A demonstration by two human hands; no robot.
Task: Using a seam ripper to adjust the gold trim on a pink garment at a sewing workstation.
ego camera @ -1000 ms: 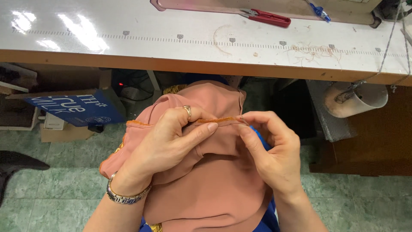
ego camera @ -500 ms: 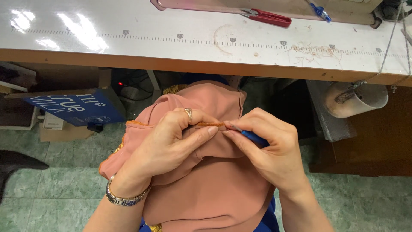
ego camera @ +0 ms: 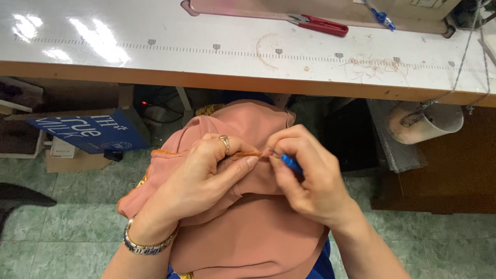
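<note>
A salmon-pink cloth (ego camera: 248, 227) lies bunched over my lap below the table edge. My left hand (ego camera: 201, 181), with a ring and a metal bracelet, pinches a folded edge of the cloth with an orange stitched seam. My right hand (ego camera: 307, 178) grips a small blue-handled tool (ego camera: 290, 163), its metal tip touching the seam right beside my left thumb. Both hands meet at the seam.
A white worktable (ego camera: 155, 51) with a printed ruler strip runs across the top, wooden front edge toward me. Red-handled snips (ego camera: 321, 24) and loose orange threads (ego camera: 372, 67) lie on it. Below: a blue box (ego camera: 93, 133), a white bucket (ego camera: 429, 121), green tiled floor.
My right hand has closed in on the seam from the right and now shows the blue tool at the stitches. My left hand keeps its pinch on the fold.
</note>
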